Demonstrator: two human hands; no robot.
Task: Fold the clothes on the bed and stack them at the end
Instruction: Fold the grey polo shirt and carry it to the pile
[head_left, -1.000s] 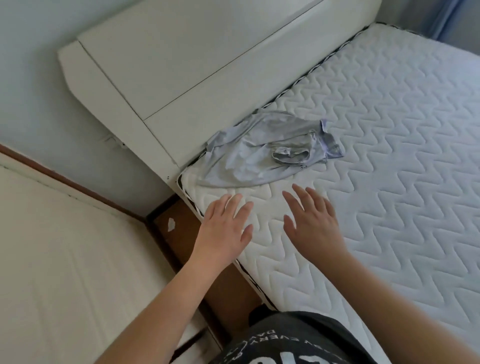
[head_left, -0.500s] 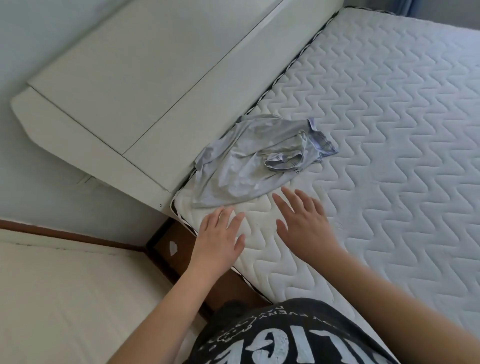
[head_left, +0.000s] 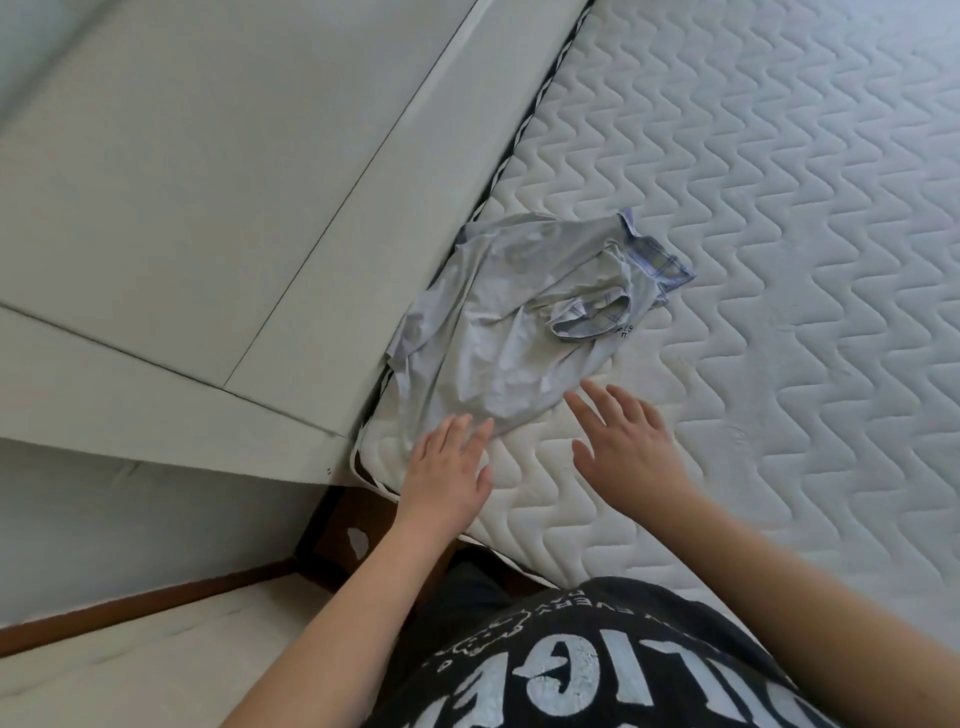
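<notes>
Reaching forward over the mattress (head_left: 727, 312) corner, two hands hold nothing: the left hand (head_left: 447, 475) and the right hand (head_left: 626, 449) both have fingers spread flat. The left fingertips (head_left: 470, 423) touch or overlap the near hem of one crumpled grey shirt (head_left: 498, 332). The shirt lies beside the white headboard (head_left: 260, 208), which has two panels.

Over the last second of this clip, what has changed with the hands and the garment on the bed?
Both hands advanced toward the crumpled grey shirt. The left hand now reaches its near hem with its fingertips, and the right hand hovers open just short of it. Nothing is gripped yet. The shirt lies in the same heap at the mattress corner by the headboard.
</notes>
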